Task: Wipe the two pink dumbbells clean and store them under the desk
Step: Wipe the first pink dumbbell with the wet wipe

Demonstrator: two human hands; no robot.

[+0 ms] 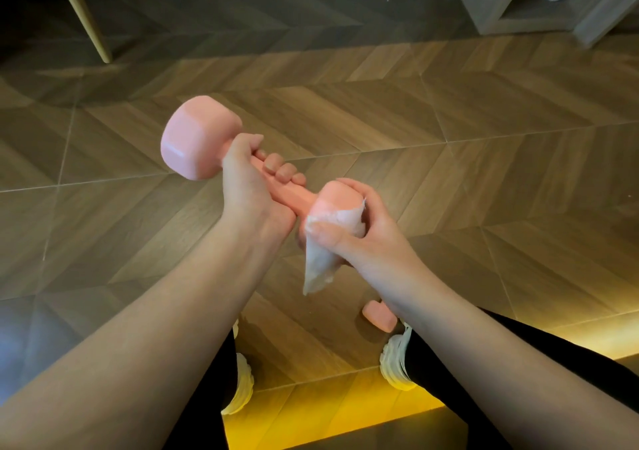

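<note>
Pink dumbbell (207, 145) held in the air above the floor, one end up at 10 o'clock, the other down at 4 o'clock. Left hand (254, 186) is wrapped tight round the bar, fingers closed over the top, thumb pressed near the upper head. Right hand (366, 231) is clamped on a thin white wipe (325, 259), pressing it against the lower head; the wipe's loose tail hangs toward 6 o'clock.

Second dumbbell (378, 315) lies on the floor (484, 145) at 6 o'clock of the hands, just beside the person's right shoe (396, 363). Only one of its ends is visible; the rest is hidden by the right forearm.

Desk: cannot be identified with certainty. Wooden legs (88, 17) stand at 10 o'clock, well apart from the hands.

Judged risks:
- One hand alone carries the weight. If the wipe is damp, moisture reaching the bar could loosen that grip, and a drop would land near the shoes or on the second dumbbell.
- Hard rubbing at the lower head levers against the left wrist; the bar could twist in the palm.
- Thin wipe may tear or bunch on the head's edges, leaving patches uncleaned.
- Floor dumbbell sits close to the foot: a trip or kick hazard on standing.

Wiping in progress; storage not begun.
</note>
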